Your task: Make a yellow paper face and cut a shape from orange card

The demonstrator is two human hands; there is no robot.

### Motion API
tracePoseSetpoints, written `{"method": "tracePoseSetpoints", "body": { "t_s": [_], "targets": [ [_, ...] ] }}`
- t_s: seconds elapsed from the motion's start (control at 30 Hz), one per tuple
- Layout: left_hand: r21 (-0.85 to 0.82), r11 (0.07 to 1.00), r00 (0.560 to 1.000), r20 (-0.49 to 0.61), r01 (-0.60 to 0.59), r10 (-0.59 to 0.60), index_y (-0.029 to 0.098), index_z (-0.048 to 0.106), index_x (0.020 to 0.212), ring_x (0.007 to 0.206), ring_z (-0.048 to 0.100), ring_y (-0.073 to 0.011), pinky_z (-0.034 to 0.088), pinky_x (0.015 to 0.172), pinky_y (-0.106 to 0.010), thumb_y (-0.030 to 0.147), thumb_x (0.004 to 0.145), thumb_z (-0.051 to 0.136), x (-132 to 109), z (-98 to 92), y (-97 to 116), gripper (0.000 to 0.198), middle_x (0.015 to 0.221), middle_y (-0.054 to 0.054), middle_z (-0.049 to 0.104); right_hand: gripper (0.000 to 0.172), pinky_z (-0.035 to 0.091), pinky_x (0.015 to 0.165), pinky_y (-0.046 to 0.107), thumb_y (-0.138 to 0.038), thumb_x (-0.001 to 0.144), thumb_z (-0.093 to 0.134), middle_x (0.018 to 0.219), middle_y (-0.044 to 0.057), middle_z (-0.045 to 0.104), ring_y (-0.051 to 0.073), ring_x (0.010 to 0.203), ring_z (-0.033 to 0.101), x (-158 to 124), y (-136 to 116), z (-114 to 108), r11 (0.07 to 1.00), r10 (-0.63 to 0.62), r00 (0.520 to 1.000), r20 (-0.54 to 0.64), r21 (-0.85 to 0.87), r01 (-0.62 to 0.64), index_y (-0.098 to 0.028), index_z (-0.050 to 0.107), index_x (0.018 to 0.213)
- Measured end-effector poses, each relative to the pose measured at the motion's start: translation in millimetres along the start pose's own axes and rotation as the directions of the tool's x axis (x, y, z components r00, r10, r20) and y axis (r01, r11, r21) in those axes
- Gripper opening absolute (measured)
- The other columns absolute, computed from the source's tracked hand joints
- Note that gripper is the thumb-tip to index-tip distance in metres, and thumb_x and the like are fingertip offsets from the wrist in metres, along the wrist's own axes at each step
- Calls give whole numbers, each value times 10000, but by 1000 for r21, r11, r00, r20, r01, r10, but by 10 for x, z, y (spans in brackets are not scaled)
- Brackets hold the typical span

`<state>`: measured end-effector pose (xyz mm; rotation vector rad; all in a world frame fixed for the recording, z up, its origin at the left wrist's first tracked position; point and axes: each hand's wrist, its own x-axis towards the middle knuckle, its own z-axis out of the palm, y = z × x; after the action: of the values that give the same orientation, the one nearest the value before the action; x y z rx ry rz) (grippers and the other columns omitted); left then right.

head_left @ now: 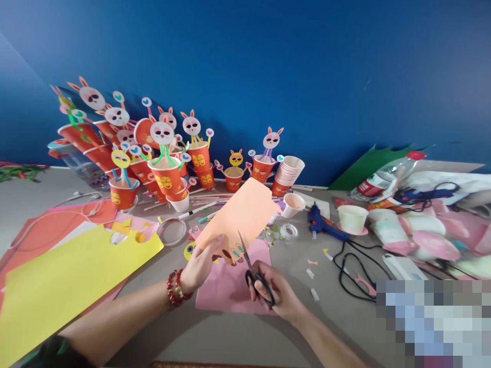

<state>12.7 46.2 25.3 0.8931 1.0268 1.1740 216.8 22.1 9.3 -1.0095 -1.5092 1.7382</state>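
My left hand [203,263], with red beads round its wrist, grips the lower left side of a peach sheet of paper [240,214]. Along that sheet's lower edge are several small oval shapes, some dark and some green-outlined. My right hand [278,291] has its fingers through the black handles of a pair of scissors [249,263]. The blades point up and left, lying over the sheet's lower edge beside the ovals; whether they touch the paper I cannot tell. Below both hands a pink sheet [233,289] lies on the table. A yellow round cut-out [189,250] is partly hidden beside my left hand.
Red paper cups [164,179] with rabbit-face figures stand along the blue wall. Yellow paper [76,276] covers the left. Rightward are a blue glue gun [322,222] with its black cord, a tape roll [289,231], a bottle [387,176] and pink-and-white cups [431,243].
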Motion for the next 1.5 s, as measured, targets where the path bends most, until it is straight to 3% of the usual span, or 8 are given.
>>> {"method": "tracePoseSetpoints", "body": {
  "t_s": [0.5,0.7,0.9,1.23,1.5],
  "targets": [
    [26,1000,993,115,-16,13,117,707,700,633,698,-215,567,643,-298,504,907,539,2,-10,106,470,689,-89,734,598,323,462,215,-774,752,594,594,-32,495,75,462,413,3,-128,-2,998,-43,999,-1,-46,43,-192,478,684],
    [48,999,1000,9,-1,1,119,719,757,646,705,-224,563,636,-301,504,844,634,-14,1,152,404,757,-97,753,586,363,480,221,-766,751,602,598,-31,497,84,479,432,3,-91,-19,998,-45,999,6,-45,46,-200,459,698],
    [57,997,992,121,-51,43,118,712,696,579,686,-203,541,569,-274,491,892,570,-18,-1,201,445,659,-88,730,529,424,504,228,-690,756,659,636,-24,513,99,517,486,6,-70,-45,1000,-15,1000,12,-28,15,-201,460,719],
    [89,995,996,82,-35,28,115,686,658,514,664,-195,527,510,-267,507,845,595,-26,10,240,444,578,-80,693,454,427,476,213,-569,741,712,621,-30,502,89,489,456,1,-96,-17,999,30,999,-12,-19,-31,-200,456,674],
    [113,992,988,151,-60,42,113,696,668,493,666,-186,527,505,-262,493,889,548,11,-58,227,464,574,-77,694,552,422,473,218,-691,705,695,624,-33,490,87,480,464,0,-106,-16,999,49,999,7,-24,-49,-201,442,686]
  ]
}}
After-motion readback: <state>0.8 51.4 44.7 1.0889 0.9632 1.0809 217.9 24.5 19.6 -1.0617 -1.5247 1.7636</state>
